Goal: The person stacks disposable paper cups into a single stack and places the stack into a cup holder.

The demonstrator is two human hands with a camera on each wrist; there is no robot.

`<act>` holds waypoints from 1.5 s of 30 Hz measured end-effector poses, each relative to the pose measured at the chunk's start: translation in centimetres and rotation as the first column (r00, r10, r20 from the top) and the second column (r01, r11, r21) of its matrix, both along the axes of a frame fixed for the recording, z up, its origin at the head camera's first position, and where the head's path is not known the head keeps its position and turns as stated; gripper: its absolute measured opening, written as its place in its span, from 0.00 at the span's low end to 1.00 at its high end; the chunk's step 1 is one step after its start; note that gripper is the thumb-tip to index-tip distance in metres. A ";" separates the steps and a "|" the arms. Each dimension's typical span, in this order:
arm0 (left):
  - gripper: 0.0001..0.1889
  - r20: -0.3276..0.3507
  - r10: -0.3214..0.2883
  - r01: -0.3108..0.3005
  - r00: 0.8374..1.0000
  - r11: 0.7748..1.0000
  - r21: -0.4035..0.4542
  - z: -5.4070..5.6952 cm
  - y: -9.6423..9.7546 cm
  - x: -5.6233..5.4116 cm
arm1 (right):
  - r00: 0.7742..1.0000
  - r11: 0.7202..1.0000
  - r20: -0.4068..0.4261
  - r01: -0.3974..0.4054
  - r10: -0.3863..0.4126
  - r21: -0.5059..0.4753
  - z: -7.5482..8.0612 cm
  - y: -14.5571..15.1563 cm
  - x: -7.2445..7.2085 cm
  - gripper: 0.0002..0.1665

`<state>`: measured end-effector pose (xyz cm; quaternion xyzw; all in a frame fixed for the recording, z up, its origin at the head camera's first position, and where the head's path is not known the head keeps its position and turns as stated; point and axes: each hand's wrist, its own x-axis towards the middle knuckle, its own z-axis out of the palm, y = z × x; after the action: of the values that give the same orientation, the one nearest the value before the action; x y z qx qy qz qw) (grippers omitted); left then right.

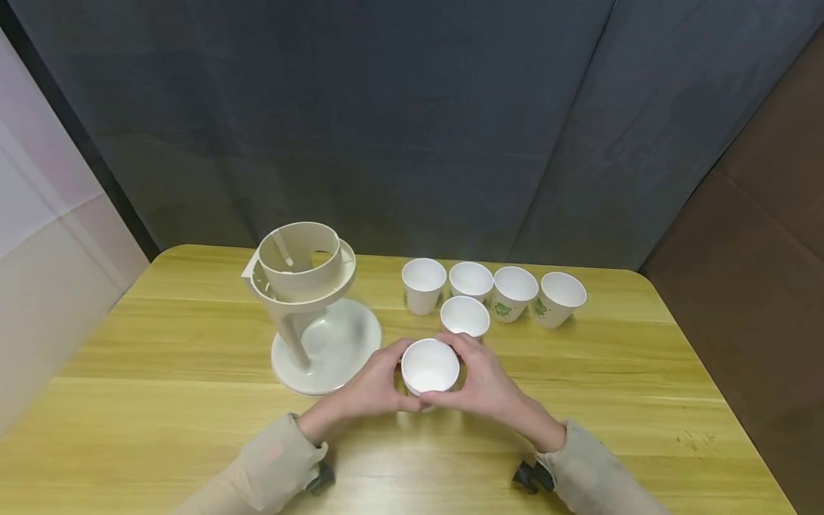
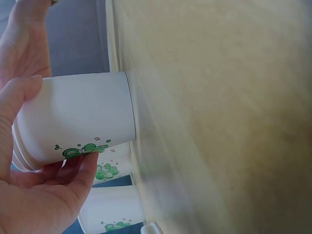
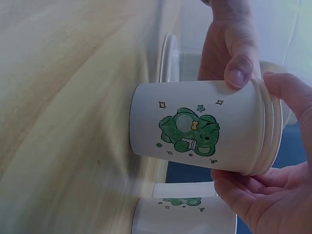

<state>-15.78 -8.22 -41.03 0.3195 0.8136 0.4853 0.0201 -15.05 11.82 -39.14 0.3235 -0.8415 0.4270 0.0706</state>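
Both hands hold a short stack of nested white paper cups [image 1: 430, 366] at the near middle of the table. Several rims show one above the other in the right wrist view, and a green bear is printed on the outer cup [image 3: 195, 129]. My left hand [image 1: 378, 380] grips the stack from the left, thumb near the rim. From the other side my right hand [image 1: 484, 379] grips it, its thumb on the near side of the rim. The stack is upright, its base at or close to the tabletop. Just behind it stands another white paper cup [image 1: 465, 315].
A row of several white paper cups, including a leftmost cup [image 1: 423, 286] and a rightmost cup [image 1: 560, 300], stands at the back. To the left is a cream plastic stand [image 1: 302, 293] with a ring-shaped top and round base [image 1: 350, 343]. Dark cloth [image 1: 386, 129] hangs behind the wooden table [image 1: 631, 400].
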 end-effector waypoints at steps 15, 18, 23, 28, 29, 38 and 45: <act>0.35 -0.017 -0.002 0.002 1.000 1.000 -0.002 0.0 -0.1 0.1 | 0.999 0.999 0.034 -0.008 0.010 -0.053 0.5 0.7 0.1 0.40; 0.35 -0.019 0.001 -0.001 1.000 1.000 -0.003 -0.1 0.0 0.1 | 1.000 0.994 0.016 0.023 -0.022 -0.108 0.9 1.2 -0.2 0.34; 0.36 -0.009 0.008 -0.008 1.000 1.000 -0.011 0.0 0.0 0.1 | 0.995 0.984 -0.038 0.082 -0.089 -0.161 1.2 2.0 -0.8 0.30; 0.36 0.002 0.008 -0.008 1.000 1.000 -0.006 0.0 0.0 0.1 | 0.981 0.970 -0.070 0.169 -0.183 -0.175 1.2 2.7 -1.4 0.33; 0.36 0.002 0.008 -0.008 1.000 1.000 -0.006 -0.1 0.0 0.1 | 0.976 0.967 -0.078 0.188 -0.204 -0.173 1.2 2.8 -1.6 0.34; 0.36 0.001 0.008 -0.008 1.000 1.000 -0.008 -0.1 0.0 0.1 | 0.930 0.937 -0.147 0.317 -0.337 -0.146 0.3 3.3 -3.1 0.35; 0.36 0.003 0.011 -0.011 1.000 1.000 -0.017 -0.1 0.0 0.0 | 0.925 0.937 -0.161 0.331 -0.345 -0.109 -0.4 3.3 -4.1 0.38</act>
<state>-15.75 -8.22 -41.17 0.3141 0.8193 0.4791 0.0215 -19.13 15.14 -39.58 0.2072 -0.8573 0.4109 0.2307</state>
